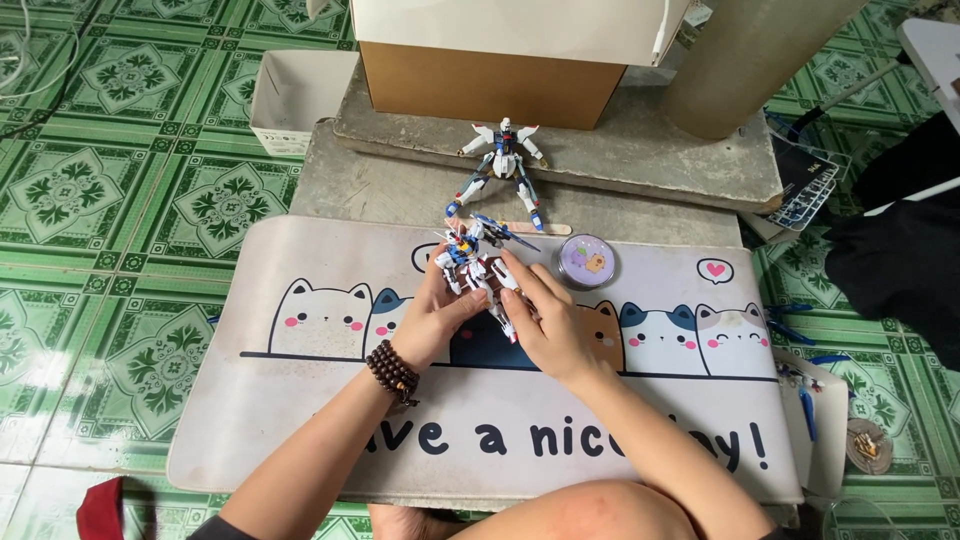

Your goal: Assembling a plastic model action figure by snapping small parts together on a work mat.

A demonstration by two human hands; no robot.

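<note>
At the far left, green patterned floor tiles [120, 200] are showing around the work area, and an open white box [290, 100] is sitting at the edge of a grey concrete slab [640, 150]. A cream desk mat [300, 400] printed with cartoon cats is lying across the slab's lower step, directly in front of the seated person.

The left hand [430, 320], wearing a dark beaded bracelet [392, 370] at the wrist, is cupping the left side of a white, blue and red robot model figure [475, 265]; its fingers are curling around the figure's body. The right hand [545, 320] is gripping the same figure from the right, with fingers pressing against its lower white parts. The figure is being held just above the mat's upper middle, between both hands, with its thin blue wing pieces pointing toward the slab.

Behind the hands, a second robot model [503, 160] is standing upright with legs spread on the slab, in front of a brown cardboard box [490, 85]. A flat wooden stick [540, 229] is lying near its feet. To the right of the hands, a round purple tin [586, 261] is resting on the mat. Farther right, a plastic parts frame [810, 190] is lying at the slab's edge, and blue-handled nippers [805, 400] are sitting beside the mat's right end.
</note>
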